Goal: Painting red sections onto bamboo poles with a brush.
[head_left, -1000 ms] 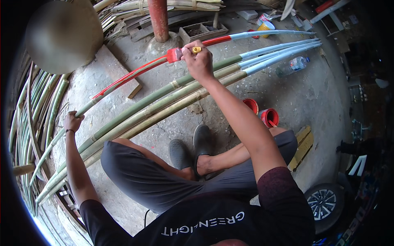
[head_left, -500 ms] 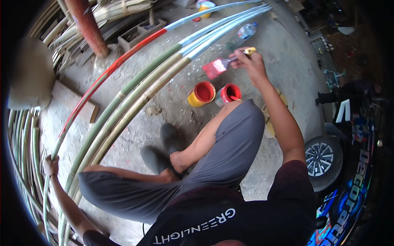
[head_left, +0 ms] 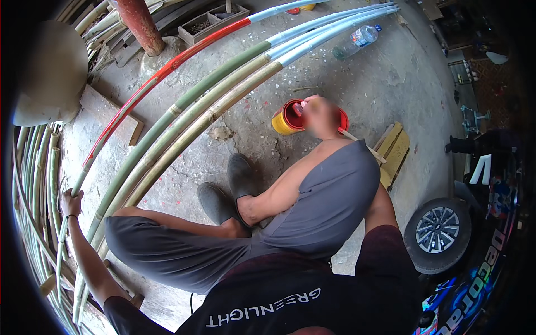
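On the left, my left hand (head_left: 71, 202) is closed around a long bamboo pole (head_left: 120, 118). Its middle is brushed with wet red, its far end is light blue, and bare green-tan streaks show among the red. My right hand (head_left: 321, 118), partly blurred, grips a paintbrush (head_left: 298, 109) whose bristles are down inside the yellow can (head_left: 283, 124) of red paint. Most of the brush handle is hidden by the hand. A second can with a red rim (head_left: 344, 119) stands close behind that hand, partly covered by it, with a thin stick leaning out.
Several bamboo poles (head_left: 184, 106) with light blue far ends lie beside the red one. A plastic bottle (head_left: 357, 42) lies beyond the cans. A yellow wooden block (head_left: 395, 153) is right of my knee. A red post (head_left: 139, 25) stands far left; a wheel (head_left: 438, 234) is at right.
My right hand has come down and nearer with the paintbrush, from above the floor into the yellow can. My left hand keeps its hold on the pole; the whole view has shifted slightly.
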A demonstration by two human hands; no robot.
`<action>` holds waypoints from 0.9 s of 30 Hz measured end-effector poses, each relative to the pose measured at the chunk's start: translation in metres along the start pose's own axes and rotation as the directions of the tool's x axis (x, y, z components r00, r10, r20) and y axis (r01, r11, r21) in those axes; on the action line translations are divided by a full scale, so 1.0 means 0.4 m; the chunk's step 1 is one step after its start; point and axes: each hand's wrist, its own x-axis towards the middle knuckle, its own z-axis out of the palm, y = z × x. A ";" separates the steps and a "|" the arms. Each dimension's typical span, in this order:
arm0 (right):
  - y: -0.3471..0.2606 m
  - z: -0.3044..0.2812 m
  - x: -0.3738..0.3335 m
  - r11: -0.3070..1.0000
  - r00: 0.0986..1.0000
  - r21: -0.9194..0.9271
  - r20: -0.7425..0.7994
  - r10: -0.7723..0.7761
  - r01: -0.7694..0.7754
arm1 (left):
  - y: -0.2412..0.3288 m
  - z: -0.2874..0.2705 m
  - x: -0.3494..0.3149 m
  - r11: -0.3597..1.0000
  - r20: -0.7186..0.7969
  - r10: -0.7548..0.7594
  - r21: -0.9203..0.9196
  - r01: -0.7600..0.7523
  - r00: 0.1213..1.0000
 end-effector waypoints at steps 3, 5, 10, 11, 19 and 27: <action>-0.008 0.003 -0.004 1.000 0.998 0.012 0.052 0.027 -0.028 | -0.009 0.011 0.007 1.000 -0.014 -0.002 0.022 0.003 1.000; -0.016 -0.006 -0.013 0.996 0.998 0.058 0.015 0.060 -0.061 | -0.012 0.015 0.009 1.000 -0.036 0.007 0.023 -0.006 0.999; -0.038 -0.042 -0.055 0.997 0.980 0.073 -0.200 0.011 0.004 | 0.008 -0.002 -0.001 1.000 0.001 -0.019 0.006 0.019 1.000; -0.038 -0.046 -0.059 0.997 0.981 0.076 -0.194 0.009 0.006 | 0.015 -0.008 -0.003 0.999 0.010 -0.013 0.031 0.013 1.000; 0.000 -0.006 -0.093 0.969 0.970 0.229 -0.199 0.138 -0.091 | -0.032 0.019 0.008 1.000 0.032 -0.009 -0.025 0.010 0.999; 0.082 -0.014 -0.085 0.578 0.708 0.681 -0.123 0.696 -0.450 | -0.040 0.053 0.039 0.999 0.043 -0.016 -0.039 0.018 0.999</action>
